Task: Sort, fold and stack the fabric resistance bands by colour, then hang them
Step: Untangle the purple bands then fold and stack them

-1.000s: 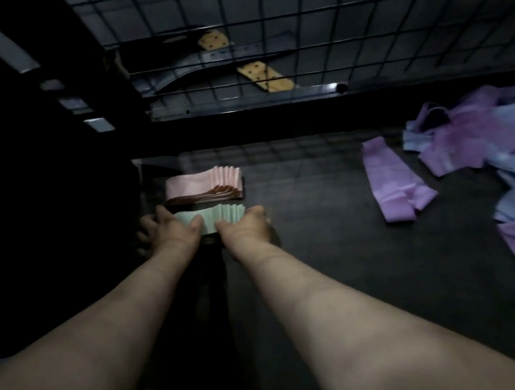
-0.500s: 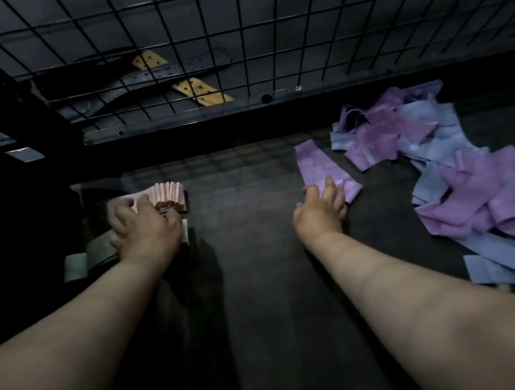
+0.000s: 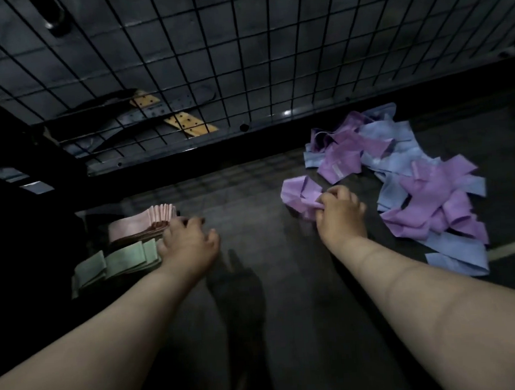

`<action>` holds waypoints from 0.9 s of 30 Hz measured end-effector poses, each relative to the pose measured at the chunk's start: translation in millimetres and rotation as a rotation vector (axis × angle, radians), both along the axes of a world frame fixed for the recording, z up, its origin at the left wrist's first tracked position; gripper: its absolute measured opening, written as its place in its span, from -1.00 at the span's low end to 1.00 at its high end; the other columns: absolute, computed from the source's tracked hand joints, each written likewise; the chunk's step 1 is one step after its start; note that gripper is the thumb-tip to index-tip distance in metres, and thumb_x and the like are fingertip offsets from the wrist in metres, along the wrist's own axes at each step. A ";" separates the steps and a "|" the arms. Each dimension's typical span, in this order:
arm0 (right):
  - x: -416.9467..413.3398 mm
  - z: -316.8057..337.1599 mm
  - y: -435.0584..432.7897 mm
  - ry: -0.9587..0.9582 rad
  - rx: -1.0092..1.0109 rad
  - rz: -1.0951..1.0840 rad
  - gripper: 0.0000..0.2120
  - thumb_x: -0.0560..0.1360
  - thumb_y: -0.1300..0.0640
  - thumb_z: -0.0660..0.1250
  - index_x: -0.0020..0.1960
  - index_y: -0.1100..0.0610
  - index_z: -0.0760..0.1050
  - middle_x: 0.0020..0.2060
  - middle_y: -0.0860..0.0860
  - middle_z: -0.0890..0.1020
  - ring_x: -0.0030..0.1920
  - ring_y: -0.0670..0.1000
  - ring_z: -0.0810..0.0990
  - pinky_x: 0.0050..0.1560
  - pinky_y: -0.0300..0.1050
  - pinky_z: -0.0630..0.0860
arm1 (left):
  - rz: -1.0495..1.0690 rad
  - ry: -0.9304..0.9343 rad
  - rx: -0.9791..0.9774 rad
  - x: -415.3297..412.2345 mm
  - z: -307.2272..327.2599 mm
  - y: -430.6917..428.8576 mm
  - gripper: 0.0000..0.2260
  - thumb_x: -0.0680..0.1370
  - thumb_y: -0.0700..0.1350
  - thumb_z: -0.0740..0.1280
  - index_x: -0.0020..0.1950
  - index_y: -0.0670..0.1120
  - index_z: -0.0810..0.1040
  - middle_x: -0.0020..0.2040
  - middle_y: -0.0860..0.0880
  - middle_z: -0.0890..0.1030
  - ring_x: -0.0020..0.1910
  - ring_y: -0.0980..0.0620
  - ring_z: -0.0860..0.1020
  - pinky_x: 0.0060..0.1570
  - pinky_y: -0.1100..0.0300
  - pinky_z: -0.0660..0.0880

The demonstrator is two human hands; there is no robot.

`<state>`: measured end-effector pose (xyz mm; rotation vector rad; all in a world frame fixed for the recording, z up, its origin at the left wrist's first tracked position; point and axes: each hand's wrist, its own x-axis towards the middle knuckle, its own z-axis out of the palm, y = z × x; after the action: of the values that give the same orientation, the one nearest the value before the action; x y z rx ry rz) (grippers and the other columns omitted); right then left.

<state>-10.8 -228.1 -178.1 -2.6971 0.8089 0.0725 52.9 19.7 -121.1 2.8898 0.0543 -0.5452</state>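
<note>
Pinching purple band [image 3: 299, 196], wire grid [image 3: 243, 60] behind

- My right hand [image 3: 340, 217]: knuckles up, fingers curled, pinching the near end of the purple band [image 3: 298, 195], which bunches up at my fingertips.
- My right forearm [image 3: 407, 291]: bare, running from the lower right corner up to the purple band, wrist roughly straight.
- My left hand [image 3: 190, 244]: well to the left of the purple band, palm down, fingers loosely spread, gripping nothing.
- My left forearm [image 3: 107, 318]: bare, entering from the lower left corner, well apart from the arm that holds the purple band.
</note>
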 end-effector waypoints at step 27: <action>-145.1 425.5 80.7 -0.041 1.392 0.309 -0.60 0.62 0.02 0.23 0.26 0.33 0.50 0.11 0.22 0.64 0.02 0.11 0.63 0.07 0.07 0.61 | -0.012 0.204 -1.351 -150.5 333.6 29.7 -0.98 0.55 -0.20 0.39 -0.07 -0.13 0.59 -0.25 -0.11 0.58 -0.34 0.01 0.51 -0.34 0.22 0.47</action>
<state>-155.9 -147.4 247.4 -1.4369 0.1349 0.4522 -97.5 49.4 212.5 1.5206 -0.2172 -0.5534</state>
